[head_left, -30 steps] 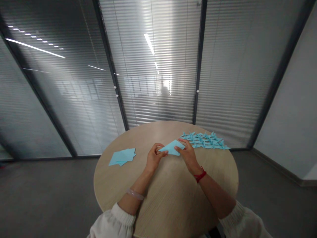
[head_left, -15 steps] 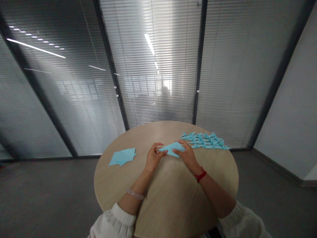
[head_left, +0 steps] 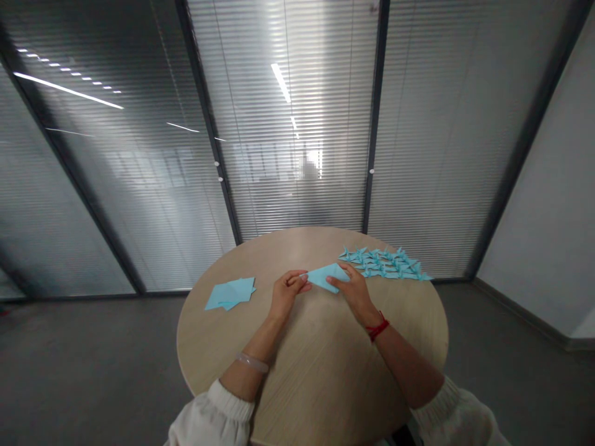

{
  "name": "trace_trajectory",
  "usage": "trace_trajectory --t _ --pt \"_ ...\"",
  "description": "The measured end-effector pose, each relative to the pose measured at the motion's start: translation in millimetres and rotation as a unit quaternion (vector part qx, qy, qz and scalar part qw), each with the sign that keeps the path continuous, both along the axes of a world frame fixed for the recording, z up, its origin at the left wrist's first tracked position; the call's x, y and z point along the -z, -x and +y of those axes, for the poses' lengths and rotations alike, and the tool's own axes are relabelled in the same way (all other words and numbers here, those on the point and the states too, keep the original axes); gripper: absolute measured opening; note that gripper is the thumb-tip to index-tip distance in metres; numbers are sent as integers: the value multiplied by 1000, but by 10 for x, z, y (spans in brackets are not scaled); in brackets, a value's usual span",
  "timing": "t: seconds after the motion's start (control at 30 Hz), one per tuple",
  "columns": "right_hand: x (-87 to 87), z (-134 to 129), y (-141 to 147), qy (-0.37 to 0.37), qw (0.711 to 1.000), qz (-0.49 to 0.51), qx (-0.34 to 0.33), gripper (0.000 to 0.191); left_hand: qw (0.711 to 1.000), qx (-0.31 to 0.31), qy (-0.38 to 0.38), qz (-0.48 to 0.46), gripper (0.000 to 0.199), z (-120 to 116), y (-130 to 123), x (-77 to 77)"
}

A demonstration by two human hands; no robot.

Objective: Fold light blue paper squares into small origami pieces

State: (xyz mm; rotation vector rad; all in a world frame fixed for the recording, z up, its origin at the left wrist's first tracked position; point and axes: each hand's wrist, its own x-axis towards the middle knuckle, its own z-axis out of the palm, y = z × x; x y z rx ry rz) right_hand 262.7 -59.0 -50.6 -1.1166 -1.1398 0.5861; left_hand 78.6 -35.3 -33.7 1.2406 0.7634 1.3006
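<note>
A light-blue folded paper [head_left: 324, 277], kite-like in outline, is held between my two hands above the round table. My left hand [head_left: 287, 293] pinches its narrow left tip between thumb and fingers. At the wider end, my right hand [head_left: 354, 288] grips the paper with the thumb on the near face and the fingers behind, partly hidden. Beyond my right hand, several folded blue paper cranes [head_left: 385, 263] are set out in rows. To the left of my left hand lie a few flat blue paper sheets [head_left: 230, 293], overlapping one another.
The round wooden table [head_left: 320, 371] carries everything, its curved edge close to my forearms. Behind it stand glass partitions with blinds [head_left: 297, 186] and dark frames. A white wall [head_left: 539, 204] rises on the right, above grey floor [head_left: 93, 359].
My left hand has shifted slightly left, its fingers now closed at the paper's tip. The paper and my right hand have moved a little to the right.
</note>
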Motion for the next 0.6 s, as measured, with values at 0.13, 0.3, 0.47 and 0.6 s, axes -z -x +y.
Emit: trace_trajectory --t 0.13,0.3,0.47,0.6 --pt "-13 -1 0 3 1000 3 5 55 1000 -8 8 -11 44 16 5 0" --pt "1 7 -10 3 1000 2 1 54 1000 -12 7 -19 43 24 6 2" --pt "8 6 -14 0 1000 7 1 55 1000 -15 1 -6 43 13 10 -7" --pt "13 11 -12 7 1000 13 -6 55 1000 -19 -2 -2 42 -3 6 -28"
